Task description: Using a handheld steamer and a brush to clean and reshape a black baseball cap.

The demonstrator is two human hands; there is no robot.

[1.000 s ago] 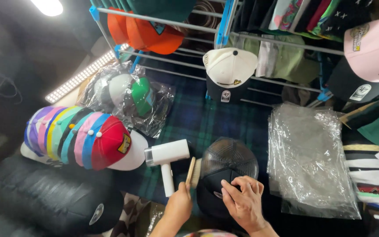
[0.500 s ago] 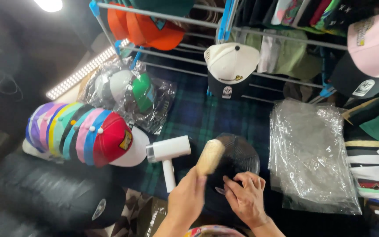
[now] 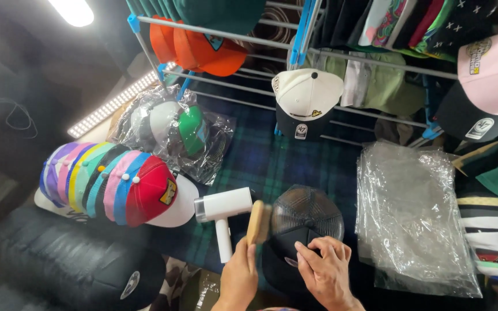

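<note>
Left hand [image 3: 240, 277] grips wooden brush [image 3: 257, 222]; right hand [image 3: 325, 270] presses black mesh cap [image 3: 302, 222] onto plaid blanket [image 3: 272, 158] below the rack [image 3: 243, 34].

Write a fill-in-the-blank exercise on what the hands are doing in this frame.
1. The left hand holds a wooden ____ against the black mesh cap.
2. The right hand rests on the cap's ____ front panel.
3. The white handheld appliance lies to the ____ of the cap.
4. The stack of colourful caps ends in a ____ cap.

Missing: brush; black; left; red
</note>
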